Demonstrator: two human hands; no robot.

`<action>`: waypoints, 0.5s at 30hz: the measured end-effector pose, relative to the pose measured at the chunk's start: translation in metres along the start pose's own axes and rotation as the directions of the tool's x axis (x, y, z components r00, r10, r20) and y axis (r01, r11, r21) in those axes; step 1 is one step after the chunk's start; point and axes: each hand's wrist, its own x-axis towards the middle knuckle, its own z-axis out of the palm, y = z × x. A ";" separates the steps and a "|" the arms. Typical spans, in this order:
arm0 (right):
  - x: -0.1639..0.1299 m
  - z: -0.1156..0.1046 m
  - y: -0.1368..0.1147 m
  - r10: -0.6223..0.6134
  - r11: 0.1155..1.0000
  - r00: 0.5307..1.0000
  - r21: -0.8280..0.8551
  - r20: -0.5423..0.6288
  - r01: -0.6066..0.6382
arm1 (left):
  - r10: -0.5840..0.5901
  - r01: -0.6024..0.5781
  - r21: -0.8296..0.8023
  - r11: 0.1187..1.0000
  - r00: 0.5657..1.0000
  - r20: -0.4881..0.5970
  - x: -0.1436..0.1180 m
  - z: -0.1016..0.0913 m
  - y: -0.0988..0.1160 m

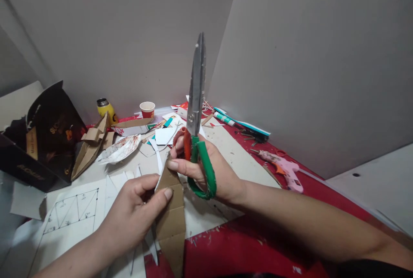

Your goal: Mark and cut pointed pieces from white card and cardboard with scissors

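Note:
A long strip of brown cardboard (pixel 171 222) with crosswise creases hangs down in front of me, its upper end narrowing to a point. My left hand (pixel 135 209) pinches its left edge between thumb and fingers. My right hand (pixel 209 166) has its thumb and fingertips on the strip's top end. Scissors (pixel 196 84) with one green and one orange handle rest in that same right hand, blades closed and pointing up. Below and left of my hands lies a paper (pixel 71 209) with a hand-drawn figure of lines and diagonals.
A black printed box (pixel 51 136) stands at the left, with a cardboard piece (pixel 93 144) beside it. Farther back are a yellow bottle (pixel 106 110) and a paper cup (pixel 147 110). A pink glue gun (pixel 284 168) lies on the red tabletop (pixel 219 252) at the right.

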 end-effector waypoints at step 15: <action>0.008 0.004 0.005 -0.034 0.995 0.992 0.089 -0.121 0.045 | 0.578 -0.442 0.453 0.774 0.784 -0.224 -0.003 0.011 -0.030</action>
